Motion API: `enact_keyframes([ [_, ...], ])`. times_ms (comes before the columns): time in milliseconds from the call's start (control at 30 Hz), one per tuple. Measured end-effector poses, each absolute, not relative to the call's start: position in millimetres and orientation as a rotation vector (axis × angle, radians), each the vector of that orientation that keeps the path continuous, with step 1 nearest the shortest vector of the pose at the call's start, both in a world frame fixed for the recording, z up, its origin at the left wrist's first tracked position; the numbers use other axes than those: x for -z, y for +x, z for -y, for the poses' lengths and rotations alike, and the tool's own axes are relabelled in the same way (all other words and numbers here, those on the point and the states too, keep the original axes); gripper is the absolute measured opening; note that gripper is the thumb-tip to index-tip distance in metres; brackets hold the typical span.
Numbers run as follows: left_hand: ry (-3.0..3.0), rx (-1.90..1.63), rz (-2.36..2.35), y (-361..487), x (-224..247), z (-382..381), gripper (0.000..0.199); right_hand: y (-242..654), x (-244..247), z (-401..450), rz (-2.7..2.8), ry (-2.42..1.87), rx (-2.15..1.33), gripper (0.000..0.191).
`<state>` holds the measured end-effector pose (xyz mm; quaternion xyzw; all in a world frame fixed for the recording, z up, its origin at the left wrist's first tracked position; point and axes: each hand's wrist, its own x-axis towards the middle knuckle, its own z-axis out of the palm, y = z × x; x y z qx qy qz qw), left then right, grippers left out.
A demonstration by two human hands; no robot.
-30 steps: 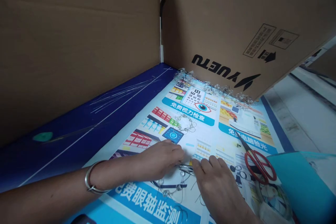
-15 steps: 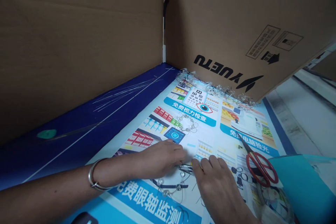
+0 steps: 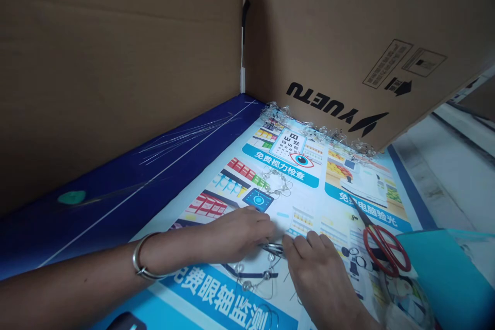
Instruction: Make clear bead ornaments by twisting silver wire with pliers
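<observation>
Low in the view, my left hand (image 3: 242,234), with a silver bangle on its wrist, is closed at one end of a small metal tool (image 3: 275,249). My right hand (image 3: 323,268) is closed at the tool's other end, its fingers curled. The tool spans the short gap between the hands. A wire strand with clear beads (image 3: 247,285) hangs in a curve below it, over the printed sheet (image 3: 284,215). Fingertips of both hands are partly hidden. Beyond the hands lies a ring of beaded wire (image 3: 275,181).
Red-handled scissors (image 3: 386,250) lie right of my right hand, beside a turquoise sheet (image 3: 444,273). A row of beaded wire pieces (image 3: 320,131) runs along the cardboard wall (image 3: 328,26). Thin clear strands (image 3: 181,136) and a green lump (image 3: 71,197) lie on the blue surface at left.
The tool between my hands has tilted slightly, and the beaded strand has shifted a little to the right. Both hands keep nearly the same place and grip.
</observation>
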<state>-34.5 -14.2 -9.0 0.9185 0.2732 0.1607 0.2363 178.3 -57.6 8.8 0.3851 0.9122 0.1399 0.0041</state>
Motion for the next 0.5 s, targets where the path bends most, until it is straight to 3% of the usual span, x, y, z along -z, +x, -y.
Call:
enact_keyframes([
  [500,2.509,-0.442,-0.786,-32.9,2.6,17.2,0.012,178.3,-8.5,59.1,-2.843,1.195,-0.436,0.044],
])
